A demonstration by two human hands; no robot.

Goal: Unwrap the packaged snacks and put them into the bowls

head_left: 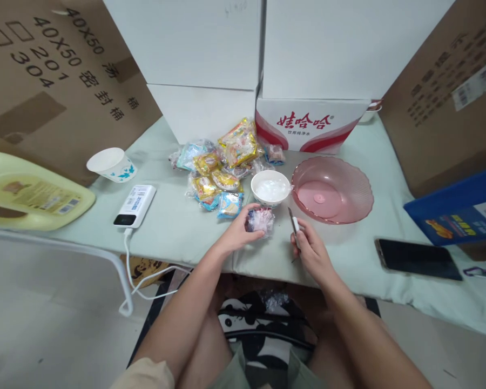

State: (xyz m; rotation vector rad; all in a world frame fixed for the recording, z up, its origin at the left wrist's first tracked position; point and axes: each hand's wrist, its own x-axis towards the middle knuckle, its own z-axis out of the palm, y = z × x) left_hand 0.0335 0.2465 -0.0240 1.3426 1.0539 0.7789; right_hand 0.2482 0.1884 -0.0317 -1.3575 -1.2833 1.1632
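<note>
My left hand (238, 232) is closed around a small clear-wrapped snack packet (260, 220) near the table's front edge. My right hand (311, 249) grips a small knife (294, 222), blade pointing up and away, just right of the packet. Right behind the packet stands a small white bowl (270, 188) with something white in it. A pile of several colourful wrapped snacks (222, 162) lies behind and left of the bowl. An empty pink plastic bowl (348, 178) sits to the right of the white bowl.
A white power bank (135, 204) with a cable and a paper cup (110, 163) lie at the left, beside a yellow-green jug (28, 192). A dark phone (417, 258) and a blue box (457, 213) are at the right. White and brown cartons (308, 127) wall the back.
</note>
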